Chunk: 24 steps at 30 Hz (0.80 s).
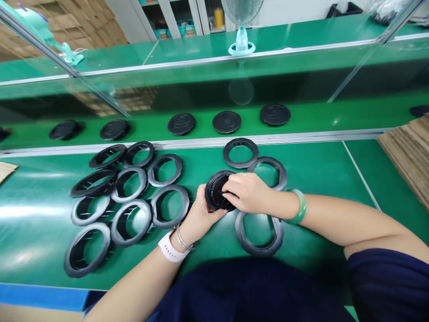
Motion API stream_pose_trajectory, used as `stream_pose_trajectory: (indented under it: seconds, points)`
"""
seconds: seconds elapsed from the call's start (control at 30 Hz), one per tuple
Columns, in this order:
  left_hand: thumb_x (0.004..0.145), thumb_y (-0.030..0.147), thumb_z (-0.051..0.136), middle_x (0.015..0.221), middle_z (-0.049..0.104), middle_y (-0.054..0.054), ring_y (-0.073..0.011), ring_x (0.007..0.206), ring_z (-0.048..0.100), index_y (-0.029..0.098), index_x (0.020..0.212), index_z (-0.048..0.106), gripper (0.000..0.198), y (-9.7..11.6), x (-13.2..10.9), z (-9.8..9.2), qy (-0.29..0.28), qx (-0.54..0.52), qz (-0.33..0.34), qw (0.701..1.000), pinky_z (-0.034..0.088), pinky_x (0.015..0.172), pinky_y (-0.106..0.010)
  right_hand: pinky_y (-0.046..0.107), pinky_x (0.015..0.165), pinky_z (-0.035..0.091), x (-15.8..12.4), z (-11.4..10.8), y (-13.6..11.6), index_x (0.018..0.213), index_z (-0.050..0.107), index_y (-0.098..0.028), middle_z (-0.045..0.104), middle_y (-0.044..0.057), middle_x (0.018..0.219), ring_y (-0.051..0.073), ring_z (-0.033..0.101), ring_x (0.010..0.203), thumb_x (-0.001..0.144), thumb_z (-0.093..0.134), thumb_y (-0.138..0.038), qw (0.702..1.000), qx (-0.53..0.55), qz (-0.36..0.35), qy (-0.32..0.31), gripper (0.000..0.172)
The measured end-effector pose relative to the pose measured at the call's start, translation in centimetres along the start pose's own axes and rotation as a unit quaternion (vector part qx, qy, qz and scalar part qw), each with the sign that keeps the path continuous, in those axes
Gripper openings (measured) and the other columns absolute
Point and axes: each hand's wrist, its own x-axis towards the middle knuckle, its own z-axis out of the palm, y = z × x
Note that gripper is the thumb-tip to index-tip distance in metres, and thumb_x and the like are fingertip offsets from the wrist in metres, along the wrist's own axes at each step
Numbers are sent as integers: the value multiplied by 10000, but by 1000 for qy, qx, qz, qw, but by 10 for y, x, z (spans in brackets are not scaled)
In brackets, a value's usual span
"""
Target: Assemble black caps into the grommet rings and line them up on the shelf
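My left hand (200, 220) is wrapped round the left and lower rim of a round black plastic cap (216, 185), tilted so that its hollow side faces me. Over its right side is my right hand (248, 192), thumb and fingers pinched together inside the cap; whatever they grip is too small and dark to make out. Close by on the right lie black rings, one (240, 153) at the back, another (273, 172) partly behind my right hand, and a third (259, 237) below my wrist. To the left, several more black rings (170, 206) stand close together.
Behind the metal rail (201, 142), several black round caps (227, 122) lie spaced along the green strip. A stack of cardboard (409, 152) sits at the right edge. Further back, a mint-green fan (241, 42) stands on a raised green shelf (187, 47).
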Motion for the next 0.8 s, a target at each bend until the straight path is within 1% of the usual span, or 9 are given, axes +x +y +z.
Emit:
stream_pose_trajectory:
  seconds: [0.2, 0.3, 0.47, 0.67, 0.73, 0.8]
  points:
    - [735, 267, 799, 1157, 560, -50, -215, 1046, 604, 235, 1208, 407, 615, 2, -1, 2, 7, 3, -1, 1000, 541, 895, -374, 301, 662, 391, 0, -1, 1, 908, 662, -162, 653, 57, 836, 180, 569, 738, 941, 587, -237, 1000, 22, -6, 12, 112]
    - [726, 286, 807, 1142, 574, -47, -216, 1016, 622, 235, 1201, 416, 617, 5, -3, 3, 16, 11, -10, 1000, 558, 866, -372, 298, 652, 387, 1, -4, 2, 902, 666, -168, 654, 45, 832, 176, 577, 741, 925, 621, -236, 999, 36, -10, 7, 85]
    - [716, 285, 811, 1102, 606, -38, -215, 971, 651, 238, 1182, 425, 607, 7, -5, 5, 20, 7, -29, 999, 572, 846, -367, 296, 657, 402, 2, -7, 2, 904, 667, -166, 659, 41, 839, 179, 591, 759, 903, 660, -226, 999, 34, 0, -26, 60]
    - [668, 287, 836, 1108, 633, -56, -244, 1016, 656, 228, 1161, 445, 632, 4, -4, 4, 31, 9, -36, 999, 570, 872, -385, 308, 661, 406, 4, -9, 1, 915, 661, -147, 659, 53, 856, 190, 591, 766, 888, 650, -198, 998, 0, -9, -59, 59]
    - [672, 284, 834, 1120, 628, -57, -244, 1027, 653, 228, 1166, 444, 632, 4, -4, 3, 26, 8, -35, 999, 568, 877, -386, 305, 659, 405, 3, -7, 2, 914, 655, -148, 656, 54, 856, 187, 583, 759, 885, 651, -197, 998, -2, -9, -57, 57]
    - [685, 272, 825, 1127, 616, -50, -235, 1030, 650, 234, 1180, 431, 634, 5, -3, 3, 19, 2, -34, 999, 568, 873, -382, 305, 655, 404, 1, -5, 3, 904, 649, -152, 641, 53, 837, 183, 568, 747, 904, 624, -203, 999, -3, -26, -38, 57]
